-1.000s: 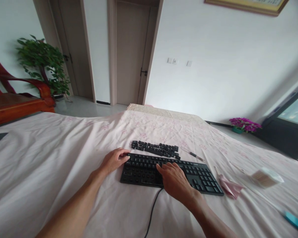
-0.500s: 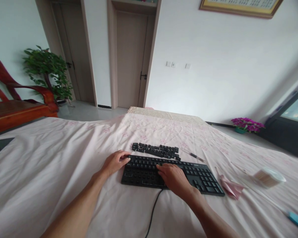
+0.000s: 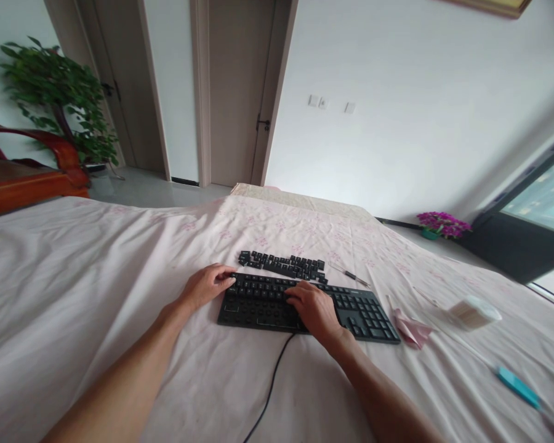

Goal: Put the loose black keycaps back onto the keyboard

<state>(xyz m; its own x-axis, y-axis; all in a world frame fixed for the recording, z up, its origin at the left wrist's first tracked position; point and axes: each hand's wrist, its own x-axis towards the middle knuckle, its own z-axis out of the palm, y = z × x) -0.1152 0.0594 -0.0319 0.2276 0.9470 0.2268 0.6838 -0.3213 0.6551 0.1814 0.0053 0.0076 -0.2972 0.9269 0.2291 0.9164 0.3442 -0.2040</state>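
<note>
A black keyboard [image 3: 357, 320] lies on the cloth. Its upper left rows carry keys, while the lower left part is bare of keycaps. My left hand [image 3: 207, 287] grips the keyboard's upper left corner between thumb and fingers. Over the middle of the board, my right hand [image 3: 314, 309] has its fingertips drawn together on the key rows; anything between them is hidden. Just beyond the keyboard's back edge, loose black keycaps [image 3: 281, 266] lie in rough rows. A thin tool with a dark handle [image 3: 351, 275] rests to their right.
A black cable [image 3: 273, 384] runs toward me over the wrinkled floral cloth [image 3: 203, 375]. To the right lie a pink cloth piece [image 3: 412, 331], a clear pack of thin sticks [image 3: 474, 312] and a blue-handled item [image 3: 517, 386]. A wooden chair [image 3: 62, 157] stands at far left.
The whole view has shifted, so things sit higher and a little further left. Both hands stay at the same places on the keyboard, the right fingers moving only slightly.
</note>
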